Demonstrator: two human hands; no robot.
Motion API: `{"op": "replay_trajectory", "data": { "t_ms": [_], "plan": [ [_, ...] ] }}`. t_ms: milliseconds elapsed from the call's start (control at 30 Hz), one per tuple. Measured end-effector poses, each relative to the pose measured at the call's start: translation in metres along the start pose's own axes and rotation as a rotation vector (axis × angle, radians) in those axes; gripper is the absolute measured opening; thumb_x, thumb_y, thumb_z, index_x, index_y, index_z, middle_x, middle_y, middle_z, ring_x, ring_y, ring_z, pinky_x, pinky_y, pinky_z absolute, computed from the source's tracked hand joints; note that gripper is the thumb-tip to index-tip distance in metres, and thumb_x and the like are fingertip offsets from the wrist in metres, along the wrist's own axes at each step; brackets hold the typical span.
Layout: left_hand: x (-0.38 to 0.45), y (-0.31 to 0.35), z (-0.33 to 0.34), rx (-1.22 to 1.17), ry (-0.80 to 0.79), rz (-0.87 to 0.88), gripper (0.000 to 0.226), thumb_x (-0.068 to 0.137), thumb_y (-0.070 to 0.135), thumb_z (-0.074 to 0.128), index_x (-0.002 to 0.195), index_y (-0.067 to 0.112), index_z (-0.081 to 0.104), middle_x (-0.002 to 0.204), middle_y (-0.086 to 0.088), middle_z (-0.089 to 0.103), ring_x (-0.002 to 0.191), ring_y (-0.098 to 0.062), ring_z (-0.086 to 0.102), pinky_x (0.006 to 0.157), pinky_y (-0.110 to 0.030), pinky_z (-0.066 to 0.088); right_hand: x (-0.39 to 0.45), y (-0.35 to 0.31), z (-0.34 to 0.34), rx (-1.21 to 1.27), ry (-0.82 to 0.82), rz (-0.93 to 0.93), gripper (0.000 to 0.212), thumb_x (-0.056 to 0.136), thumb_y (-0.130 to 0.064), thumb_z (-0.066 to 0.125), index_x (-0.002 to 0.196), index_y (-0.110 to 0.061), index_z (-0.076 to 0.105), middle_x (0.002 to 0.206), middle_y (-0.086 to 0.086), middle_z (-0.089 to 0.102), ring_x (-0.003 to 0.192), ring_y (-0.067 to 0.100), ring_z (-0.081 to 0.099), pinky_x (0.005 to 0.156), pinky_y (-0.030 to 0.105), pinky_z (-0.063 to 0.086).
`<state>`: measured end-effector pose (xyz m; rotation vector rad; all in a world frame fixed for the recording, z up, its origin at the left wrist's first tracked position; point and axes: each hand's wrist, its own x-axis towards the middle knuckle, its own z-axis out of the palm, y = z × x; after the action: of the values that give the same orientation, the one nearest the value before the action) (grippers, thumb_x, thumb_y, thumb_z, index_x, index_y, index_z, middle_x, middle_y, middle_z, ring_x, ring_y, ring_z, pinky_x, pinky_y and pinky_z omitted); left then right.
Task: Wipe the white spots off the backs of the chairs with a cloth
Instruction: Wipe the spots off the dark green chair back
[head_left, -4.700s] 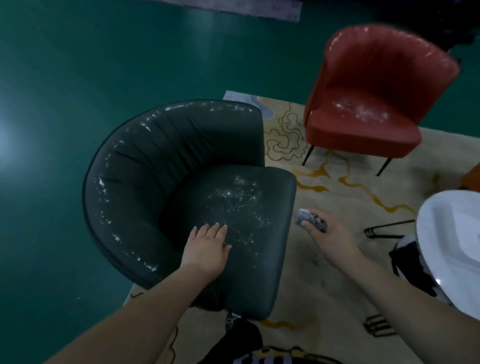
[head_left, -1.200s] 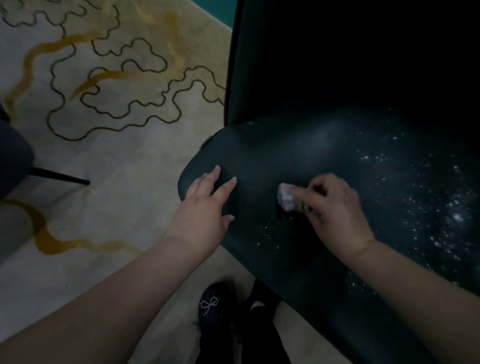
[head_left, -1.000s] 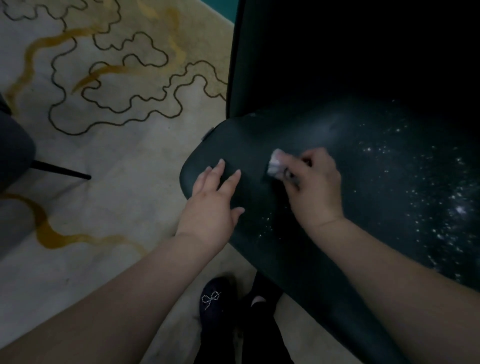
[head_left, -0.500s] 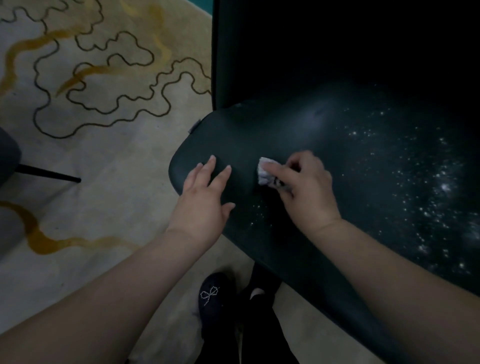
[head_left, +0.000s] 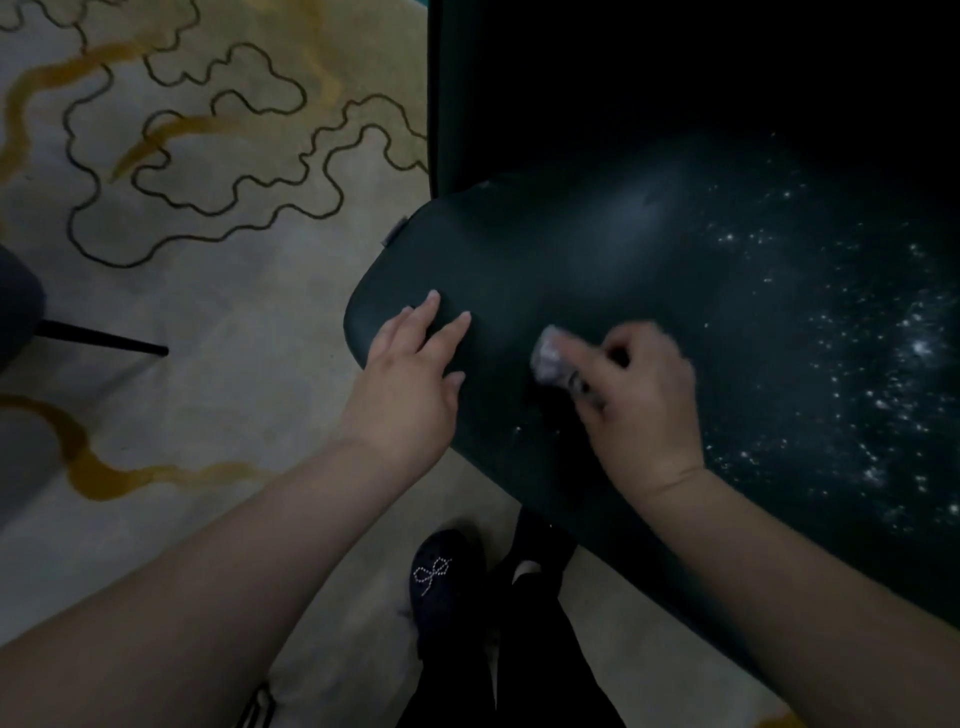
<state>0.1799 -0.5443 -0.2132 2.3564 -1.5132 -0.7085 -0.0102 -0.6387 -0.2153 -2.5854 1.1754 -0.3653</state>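
Compared with half a second ago, small crumpled white cloth (head_left: 549, 357) shifted a little toward the right along the dark green padded leather chair (head_left: 649, 291), away from the left front corner of the seat, and blurred by motion. Compared with about a second ago, moved back from deeper on the seat toward the front edge. Judged as one more stroke of rubbing on the same patch. Near the cloth only a few white specks (head_left: 519, 431) left. Dense white spots (head_left: 904, 364) on the right side of the seat, well apart from the cloth and not yet reached. Chair back dark at the top edge of the view, too dark to tell any spots there.

Right hand (head_left: 639, 400) with fingers curled, pinching the cloth; the cloth sticking out past the fingertips (head_left: 582, 379) on their left side and pressed to the seat. Left hand (head_left: 410, 374) lying flat on the left front corner of the seat, fingers straight and slightly spread, holding nothing, just beside the cloth but apart from it.

Below, a dark shoe with a small beaded bow (head_left: 441, 577) on the beige carpet with black wavy lines (head_left: 208, 291).
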Motion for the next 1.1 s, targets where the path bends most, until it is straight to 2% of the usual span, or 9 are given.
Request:
{"op": "replay_trajectory", "data": {
  "t_ms": [100, 200, 267, 433, 567, 633, 867, 1000, 1100],
  "plan": [
    [0.0, -0.002, 0.0, -0.002, -0.01, 0.0, 0.057, 0.095, 0.022, 0.054, 0.148, 0.026, 0.032, 0.159, -0.002, 0.015, 0.144, -0.026, 0.012, 0.115, -0.026, 0.004, 0.005, 0.002, -0.003, 0.054, 0.088, 0.147, 0.051, 0.071, -0.002, 0.075, 0.118, -0.02, 0.068, 0.095, 0.018, 0.051, 0.081, 0.035, 0.051, 0.065, 0.047, 0.048],
    [-0.002, 0.0, 0.002, -0.007, -0.015, -0.013, 0.059, 0.095, 0.025, 0.054, 0.148, 0.028, 0.03, 0.16, -0.001, 0.012, 0.145, -0.024, 0.01, 0.114, -0.024, 0.002, -0.005, -0.013, -0.001, 0.009, -0.052, -0.179, 0.044, 0.072, -0.009, 0.067, 0.113, -0.023, 0.07, 0.09, 0.016, 0.055, 0.077, 0.034, 0.053, 0.063, 0.04, 0.043],
    [-0.003, 0.0, 0.002, 0.004, -0.022, 0.0, 0.061, 0.094, 0.027, 0.055, 0.149, 0.028, 0.028, 0.16, -0.002, 0.012, 0.145, -0.024, 0.009, 0.115, -0.026, 0.004, 0.0, -0.01, -0.004, -0.04, -0.126, -0.254, 0.042, 0.073, -0.011, 0.065, 0.112, -0.025, 0.071, 0.088, 0.015, 0.056, 0.076, 0.033, 0.054, 0.063, 0.039, 0.039],
    [-0.005, -0.003, 0.0, 0.022, -0.052, 0.016, 0.063, 0.094, 0.028, 0.055, 0.15, 0.028, 0.026, 0.16, -0.002, 0.009, 0.145, -0.024, 0.007, 0.113, -0.025, 0.002, 0.009, 0.005, -0.013, 0.004, 0.011, 0.064, 0.053, 0.068, 0.001, 0.073, 0.116, -0.022, 0.069, 0.092, 0.019, 0.053, 0.08, 0.035, 0.051, 0.066, 0.043, 0.045],
    [-0.005, 0.0, 0.001, 0.018, -0.04, 0.011, 0.064, 0.094, 0.028, 0.055, 0.15, 0.027, 0.025, 0.16, -0.002, 0.008, 0.146, -0.024, 0.006, 0.114, -0.025, 0.002, -0.021, -0.026, -0.002, -0.02, -0.075, -0.181, 0.042, 0.072, -0.023, 0.063, 0.113, -0.029, 0.07, 0.088, 0.01, 0.056, 0.077, 0.03, 0.054, 0.066, 0.038, 0.036],
    [-0.006, 0.001, 0.002, 0.0, -0.042, 0.001, 0.064, 0.094, 0.028, 0.056, 0.15, 0.027, 0.025, 0.16, -0.001, 0.007, 0.146, -0.023, 0.005, 0.113, -0.024, 0.001, -0.031, -0.029, 0.002, -0.044, -0.142, -0.227, 0.042, 0.071, -0.023, 0.072, 0.112, -0.031, 0.07, 0.087, 0.008, 0.057, 0.076, 0.03, 0.056, 0.066, 0.041, 0.039],
    [-0.007, -0.001, 0.001, 0.04, -0.06, 0.013, 0.066, 0.095, 0.028, 0.054, 0.151, 0.028, 0.02, 0.161, -0.001, 0.004, 0.146, -0.023, 0.002, 0.113, -0.023, -0.001, -0.031, -0.011, 0.001, -0.05, -0.008, 0.127, 0.063, 0.058, -0.006, 0.082, 0.115, -0.029, 0.068, 0.092, 0.012, 0.053, 0.082, 0.033, 0.052, 0.073, 0.04, 0.031],
    [-0.009, 0.003, 0.002, 0.033, -0.051, -0.001, 0.065, 0.095, 0.029, 0.053, 0.151, 0.027, 0.02, 0.161, -0.002, 0.004, 0.146, -0.023, 0.003, 0.113, -0.024, -0.001, -0.043, -0.028, 0.011, -0.065, -0.117, -0.215, 0.052, 0.063, -0.022, 0.082, 0.112, -0.034, 0.069, 0.091, 0.008, 0.058, 0.08, 0.029, 0.056, 0.071, 0.039, 0.037],
    [-0.012, 0.004, 0.002, 0.031, -0.05, -0.006, 0.065, 0.094, 0.03, 0.054, 0.151, 0.028, 0.022, 0.161, -0.002, 0.005, 0.146, -0.024, 0.005, 0.111, -0.023, -0.001, -0.036, -0.009, 0.007, -0.066, -0.09, -0.144, 0.054, 0.062, -0.016, 0.079, 0.113, -0.032, 0.069, 0.091, 0.011, 0.058, 0.08, 0.032, 0.056, 0.07, 0.042, 0.038]
  ]
}}
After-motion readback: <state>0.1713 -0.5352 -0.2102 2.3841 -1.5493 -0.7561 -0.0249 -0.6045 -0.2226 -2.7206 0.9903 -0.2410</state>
